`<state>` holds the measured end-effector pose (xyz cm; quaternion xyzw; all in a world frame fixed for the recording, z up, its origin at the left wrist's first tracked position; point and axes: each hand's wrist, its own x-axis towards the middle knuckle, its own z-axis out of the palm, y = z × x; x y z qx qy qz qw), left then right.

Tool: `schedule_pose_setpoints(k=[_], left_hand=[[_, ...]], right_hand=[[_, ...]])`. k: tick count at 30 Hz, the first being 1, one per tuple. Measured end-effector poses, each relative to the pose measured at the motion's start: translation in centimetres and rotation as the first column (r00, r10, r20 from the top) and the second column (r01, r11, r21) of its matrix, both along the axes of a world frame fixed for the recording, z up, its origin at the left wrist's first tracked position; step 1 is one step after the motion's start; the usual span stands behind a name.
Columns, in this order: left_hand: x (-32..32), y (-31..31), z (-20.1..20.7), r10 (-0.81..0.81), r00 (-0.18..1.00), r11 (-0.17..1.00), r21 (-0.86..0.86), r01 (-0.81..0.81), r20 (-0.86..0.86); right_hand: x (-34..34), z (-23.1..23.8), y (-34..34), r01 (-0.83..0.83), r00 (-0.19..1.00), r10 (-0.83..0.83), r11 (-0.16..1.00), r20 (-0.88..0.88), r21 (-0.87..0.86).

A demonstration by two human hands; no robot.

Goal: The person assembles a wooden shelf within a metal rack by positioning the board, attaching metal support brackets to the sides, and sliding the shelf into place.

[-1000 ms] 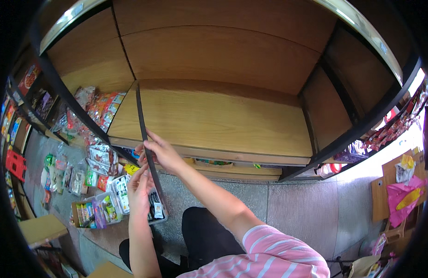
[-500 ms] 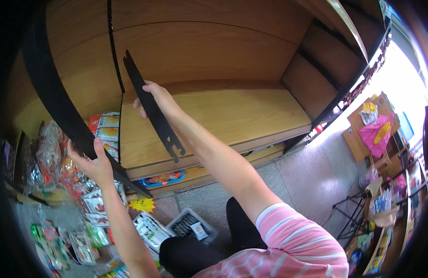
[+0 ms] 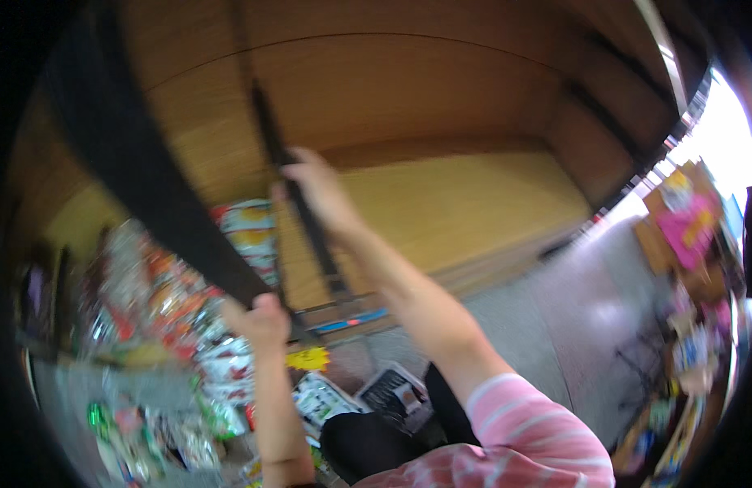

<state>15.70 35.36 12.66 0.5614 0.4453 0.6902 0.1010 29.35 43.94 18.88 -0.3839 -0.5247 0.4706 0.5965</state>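
My right hand (image 3: 315, 183) is closed around a long, narrow black metal shelf bracket (image 3: 311, 236), held at a slant in front of the wooden shelf board (image 3: 441, 195). The bracket's lower end hangs past the board's front edge. On the left, my left hand (image 3: 266, 325) is at the lower part of a broad black upright post (image 3: 164, 191), its thumb against the post's edge. Motion smears its fingers, so whether they grip the post is unclear. Behind the post, orange and white packets (image 3: 250, 232) and clear-wrapped bags (image 3: 168, 285) fill the shelf bay.
A yellow star-shaped card (image 3: 308, 359) and a bin of dark items (image 3: 396, 394) sit near my knees. Several packages (image 3: 164, 431) lie at the lower left. To the right are tiled floor (image 3: 547, 325), a thin-legged stand (image 3: 640, 358) and a pink cloth (image 3: 689, 232) on wooden furniture.
The whole view has shifted and blurred. My left hand has moved lower along the post, its thumb now against the edge. My right hand still holds the bracket, now more upright.
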Motion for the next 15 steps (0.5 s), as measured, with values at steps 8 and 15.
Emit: schedule_pose_setpoints(k=[8,15], left_hand=[[0.0,0.7,1.5,-0.059,0.995,0.994,0.089,0.066,-0.081],[0.4,0.6,1.4,-0.033,0.997,0.99,0.135,0.043,-0.075]], right_hand=[[-1.7,1.1,0.4,-0.123,0.971,0.115,0.992,-0.208,-0.028],[-2.4,3.6,2.5,0.022,0.999,-0.023,0.999,-0.036,-0.036]])
